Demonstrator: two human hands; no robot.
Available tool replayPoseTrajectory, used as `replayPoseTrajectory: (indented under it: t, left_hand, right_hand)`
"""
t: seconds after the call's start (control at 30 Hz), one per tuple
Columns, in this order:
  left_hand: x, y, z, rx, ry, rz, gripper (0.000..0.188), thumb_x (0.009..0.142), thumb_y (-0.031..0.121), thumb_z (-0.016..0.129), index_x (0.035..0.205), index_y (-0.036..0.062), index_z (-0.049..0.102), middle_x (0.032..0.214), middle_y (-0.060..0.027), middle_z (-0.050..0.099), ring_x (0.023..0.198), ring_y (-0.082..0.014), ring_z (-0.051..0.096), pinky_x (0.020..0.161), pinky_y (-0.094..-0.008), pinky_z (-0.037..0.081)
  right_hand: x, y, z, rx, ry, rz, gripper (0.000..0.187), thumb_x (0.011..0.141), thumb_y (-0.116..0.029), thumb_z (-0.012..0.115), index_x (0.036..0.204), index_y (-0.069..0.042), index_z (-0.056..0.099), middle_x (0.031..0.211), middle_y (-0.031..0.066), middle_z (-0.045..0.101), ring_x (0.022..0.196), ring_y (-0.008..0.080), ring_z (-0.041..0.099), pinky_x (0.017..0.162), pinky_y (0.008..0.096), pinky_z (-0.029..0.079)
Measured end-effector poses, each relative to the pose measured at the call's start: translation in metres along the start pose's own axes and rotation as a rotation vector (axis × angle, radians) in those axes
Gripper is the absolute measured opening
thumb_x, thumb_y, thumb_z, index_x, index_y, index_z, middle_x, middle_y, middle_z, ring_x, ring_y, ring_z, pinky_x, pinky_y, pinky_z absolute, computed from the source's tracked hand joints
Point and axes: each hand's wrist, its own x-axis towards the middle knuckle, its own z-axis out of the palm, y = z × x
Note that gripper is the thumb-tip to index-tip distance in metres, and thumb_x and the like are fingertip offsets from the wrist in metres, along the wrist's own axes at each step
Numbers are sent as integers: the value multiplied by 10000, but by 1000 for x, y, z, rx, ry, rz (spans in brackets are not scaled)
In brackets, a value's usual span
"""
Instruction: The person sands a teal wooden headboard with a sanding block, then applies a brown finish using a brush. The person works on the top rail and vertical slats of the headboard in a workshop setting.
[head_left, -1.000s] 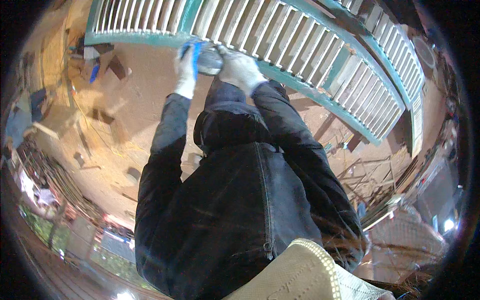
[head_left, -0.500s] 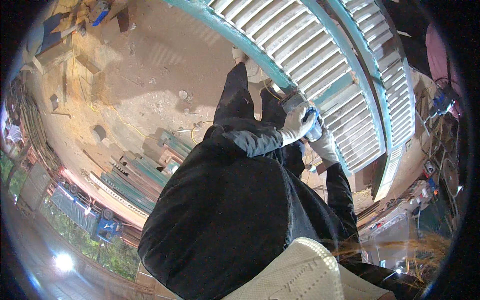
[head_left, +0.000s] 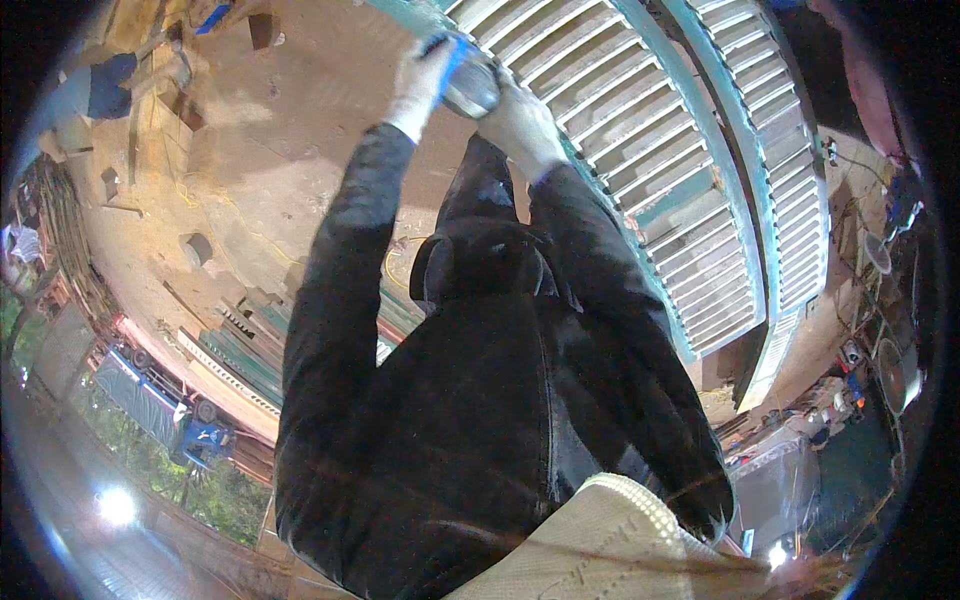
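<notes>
A blue-and-grey hand-held power tool (head_left: 472, 88) with a rounded body is at the far left edge of a louvred shutter (head_left: 640, 110), which has a worn teal frame and pale slats. My left hand (head_left: 420, 85), in a whitish glove, is closed round the tool's blue part. Against the other side of the grey body, my right hand (head_left: 522, 122), gloved as well, is closed on it. Its fingertips are partly hidden. The tool's underside is hidden, so I cannot tell whether it touches the frame.
Beside the first shutter stands a second louvred panel (head_left: 765, 150). Stacked teal boards (head_left: 245, 350) lie on the ground at left. Wood offcuts (head_left: 180, 105) and a round can-like piece (head_left: 197, 250) are scattered on the dirt floor. A blue vehicle (head_left: 205, 440) stands at lower left.
Both hands have moved the tool up and to the left along the shutter's edge. My arms, bent close to my body before, are now stretched forward.
</notes>
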Motion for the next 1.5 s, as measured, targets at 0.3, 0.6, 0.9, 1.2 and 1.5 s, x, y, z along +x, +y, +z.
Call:
replayPoseTrajectory:
  t: [0.3,0.6,0.9,1.2,1.5]
  left_hand:
    - [-52,-1,44,83,-19,47,250,909,250,636,1040,41,678,984,-37,680,867,-127,606,813,-289,481]
    - [-240,-45,201,124,-217,102,142,909,140,561,970,25,618,922,-131,662,900,-273,644,865,-353,479]
    - [-125,-24,109,-27,-328,143,210,938,203,593,1068,46,644,1003,-45,662,925,-137,592,872,-310,478]
    - [10,-27,-1,-118,-32,102,204,925,135,620,1082,8,642,1058,-72,661,958,-165,622,904,-320,489]
    - [-222,-19,180,-138,-360,-77,167,918,203,576,996,72,644,959,-33,638,872,-158,591,819,-337,488]
  right_hand:
    - [-48,38,-16,-39,-4,33,619,755,-177,616,1319,24,457,1103,256,643,1051,374,622,892,435,499]
    - [-226,205,-47,142,-63,194,824,717,-325,767,1407,-44,413,1159,219,639,1041,357,640,870,408,516]
    - [-130,101,-36,11,-31,200,766,715,-205,695,1409,-46,414,1246,243,583,1159,357,573,976,403,469]
    - [-20,34,27,25,173,-1,320,826,-159,557,1105,-4,538,951,238,674,924,374,665,798,464,518]
    - [-225,173,-54,-26,-57,269,719,740,-239,687,1394,-79,436,1243,203,598,1162,326,574,961,401,475]
